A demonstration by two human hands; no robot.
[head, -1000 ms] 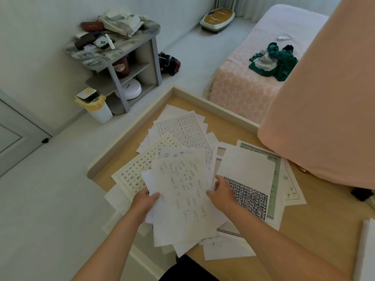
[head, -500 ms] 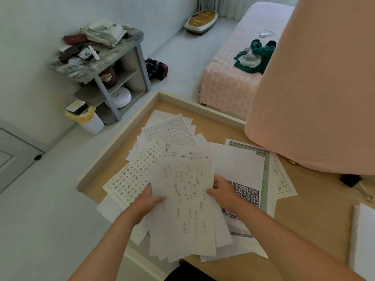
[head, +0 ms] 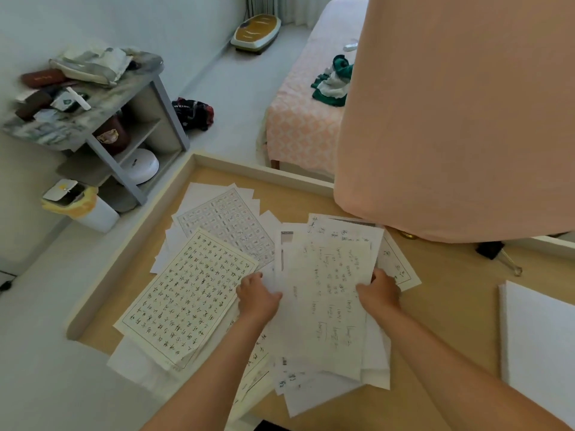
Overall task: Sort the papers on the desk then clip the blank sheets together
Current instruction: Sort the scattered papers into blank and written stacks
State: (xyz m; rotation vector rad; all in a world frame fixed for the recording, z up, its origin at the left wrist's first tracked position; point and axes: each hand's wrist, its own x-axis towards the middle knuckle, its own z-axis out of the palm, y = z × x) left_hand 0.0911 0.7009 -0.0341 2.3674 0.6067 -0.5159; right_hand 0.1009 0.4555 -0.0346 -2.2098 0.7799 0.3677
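Lighting was soft, even and fairly bright, cool-toned on the floor. Shadows were faint: thin ones under the papers on the tabletop. Whole frame was slightly soft, handwriting smeared. Wide-angle distortion bowed the tabletop rim and tilted the shelf unit at the left edge. Pink lampshade rendered flat, nearly textureless.
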